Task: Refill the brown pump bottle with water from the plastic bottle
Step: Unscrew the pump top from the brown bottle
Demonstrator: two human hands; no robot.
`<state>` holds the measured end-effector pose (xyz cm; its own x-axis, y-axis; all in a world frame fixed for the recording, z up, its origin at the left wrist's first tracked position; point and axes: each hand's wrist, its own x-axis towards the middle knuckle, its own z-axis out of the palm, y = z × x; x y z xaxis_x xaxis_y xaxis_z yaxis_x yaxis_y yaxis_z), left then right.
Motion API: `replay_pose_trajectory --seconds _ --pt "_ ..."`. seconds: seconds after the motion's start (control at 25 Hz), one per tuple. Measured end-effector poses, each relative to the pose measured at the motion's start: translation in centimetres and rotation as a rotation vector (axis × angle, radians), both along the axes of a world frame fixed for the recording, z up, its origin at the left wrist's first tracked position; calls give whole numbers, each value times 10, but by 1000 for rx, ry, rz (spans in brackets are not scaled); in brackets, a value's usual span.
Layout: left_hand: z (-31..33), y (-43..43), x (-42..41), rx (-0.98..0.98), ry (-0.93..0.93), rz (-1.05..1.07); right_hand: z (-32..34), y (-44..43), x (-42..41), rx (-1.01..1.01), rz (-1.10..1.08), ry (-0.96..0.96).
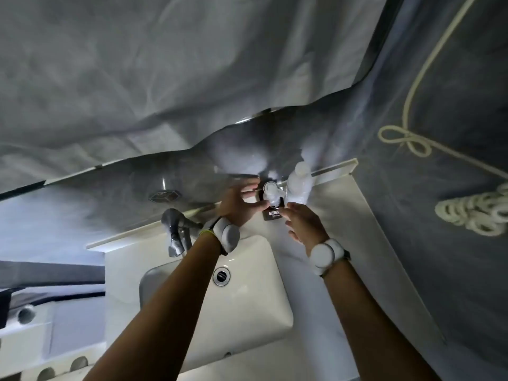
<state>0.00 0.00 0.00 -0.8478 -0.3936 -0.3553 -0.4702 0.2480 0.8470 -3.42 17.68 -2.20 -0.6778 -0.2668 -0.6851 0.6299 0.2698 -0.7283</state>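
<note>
Pump bottle (270, 213): dark brown body, white pump head, white label with dark print; plastic bottle (299, 185) at its 2 o'clock: clear, whitish cap; bench (343, 215) and sink (255, 312): cream-white; faucet (176, 232): grey metal; wall covering (137, 78): grey, creased; rope (417, 78) at 3 o'clock: off-white on dark grey; wrist bands (325, 255): white.

brown pump bottle (270, 214) partly hidden, label unreadable
</note>
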Motion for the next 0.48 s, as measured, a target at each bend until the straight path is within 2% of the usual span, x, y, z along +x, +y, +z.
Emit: replay_pose_trajectory --seconds 0.12,0.28,0.48 --pt "-6 -4 -5 -54 36 -39 -12 -10 -1 52 53 72" --pt "-12 -3 -9 -69 50 -68 -25 -16 1 59 1 57" --pt "-8 6 -13 -93 3 -72 -27 -21 5 58 39 135"
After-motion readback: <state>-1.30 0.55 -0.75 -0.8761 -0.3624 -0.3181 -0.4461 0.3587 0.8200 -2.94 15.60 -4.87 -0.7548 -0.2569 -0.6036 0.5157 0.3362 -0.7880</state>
